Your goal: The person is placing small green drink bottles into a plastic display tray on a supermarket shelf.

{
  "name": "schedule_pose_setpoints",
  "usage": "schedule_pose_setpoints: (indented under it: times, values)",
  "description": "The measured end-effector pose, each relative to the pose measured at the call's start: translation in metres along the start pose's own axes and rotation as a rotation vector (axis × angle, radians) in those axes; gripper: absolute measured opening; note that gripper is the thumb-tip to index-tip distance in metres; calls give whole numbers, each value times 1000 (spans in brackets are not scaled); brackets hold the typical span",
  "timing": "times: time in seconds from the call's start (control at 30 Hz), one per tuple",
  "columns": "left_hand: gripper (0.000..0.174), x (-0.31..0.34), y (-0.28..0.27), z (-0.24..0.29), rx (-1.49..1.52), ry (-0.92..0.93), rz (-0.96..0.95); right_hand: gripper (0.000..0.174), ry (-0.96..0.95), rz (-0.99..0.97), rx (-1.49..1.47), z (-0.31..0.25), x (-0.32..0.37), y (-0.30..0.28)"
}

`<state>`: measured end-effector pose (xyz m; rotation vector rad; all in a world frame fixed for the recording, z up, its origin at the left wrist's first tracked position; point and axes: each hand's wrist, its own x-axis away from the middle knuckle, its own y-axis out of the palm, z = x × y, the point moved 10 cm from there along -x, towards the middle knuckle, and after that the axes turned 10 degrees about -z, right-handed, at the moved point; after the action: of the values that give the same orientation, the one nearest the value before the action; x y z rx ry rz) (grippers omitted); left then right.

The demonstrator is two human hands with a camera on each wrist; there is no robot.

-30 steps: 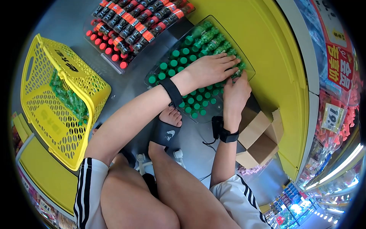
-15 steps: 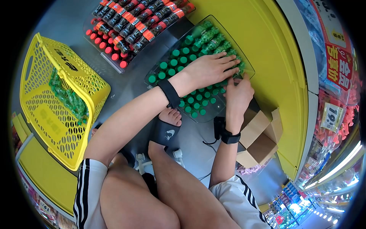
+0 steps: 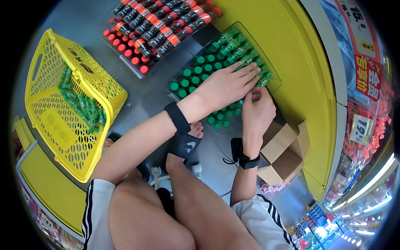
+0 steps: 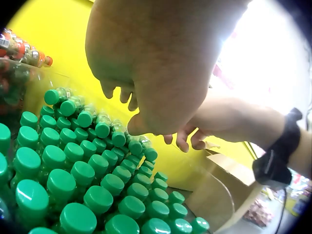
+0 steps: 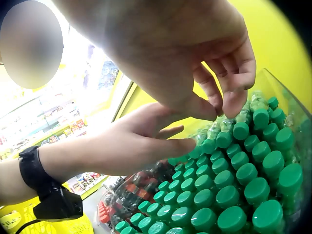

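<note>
Left hand (image 3: 229,85) lies flat over the green-capped bottles (image 3: 186,72), back up, fingers straight and close together, gripping nothing that shows. Just to its right comes the right hand (image 3: 258,110), fingers loosely bent, a gap showing between thumb and fingers and nothing visible inside it; whether those fingertips touch a bottle, I cannot tell. Under and around both hands, the bottles crowd a clear bin (image 5: 288,95): upright ones stand caps up on either side of the left hand, and tipped ones lie in a row on top, just beyond its fingers. Over to the left hand's far left, a yellow basket (image 3: 110,91) holds more green bottles (image 3: 83,108), lying in a heap. Ahead and left of that hand, red-capped dark bottles (image 3: 158,25) fill another bin. Just beside the right wrist, on its outer side, an open cardboard box (image 3: 277,143)!
</note>
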<state>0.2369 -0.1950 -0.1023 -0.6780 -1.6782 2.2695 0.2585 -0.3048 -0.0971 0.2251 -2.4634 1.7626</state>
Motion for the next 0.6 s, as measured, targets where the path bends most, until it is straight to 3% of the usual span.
schedule_pose_setpoints:
  times: [0.2,0.33,0.5,0.6]
  values:
    - [35,27,-21,-5,-6,-75,-138,10,-93,3,-130,-32,9,-12]
    - [32,53,-54,-11,-24,-140,-156,10,-307,-106,-216,-77,21,-16]
    - [60,92,-99,-21,32,-209,-198,13,-543,-194,-163,-136,46,-23]
    - [60,115,-123,-28,37,-277,-182,16,-618,-227,-200,-161,59,-26]
